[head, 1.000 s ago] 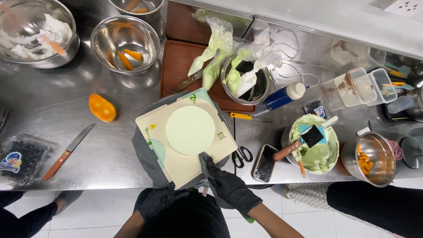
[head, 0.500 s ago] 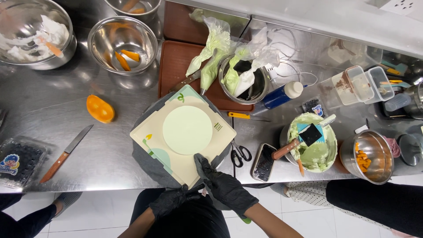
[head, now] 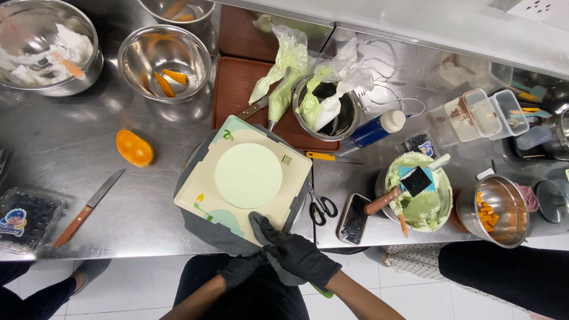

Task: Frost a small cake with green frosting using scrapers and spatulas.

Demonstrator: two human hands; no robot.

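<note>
right hand [head: 299,256] pinching near edge of square board [head: 204,195] | pale green disc [head: 248,175] just beyond, far-left | left hand [head: 242,269] curled beneath, grip unclear

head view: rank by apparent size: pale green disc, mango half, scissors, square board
1. square board
2. pale green disc
3. scissors and mango half look about alike, so no ranking between them.
All lie at counter level, so nearness hardly skews this.

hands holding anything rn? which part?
Right hand grips the near edge of the square cream board carrying a pale green round cake. Left hand sits just below that edge; contact can't be told.
</note>
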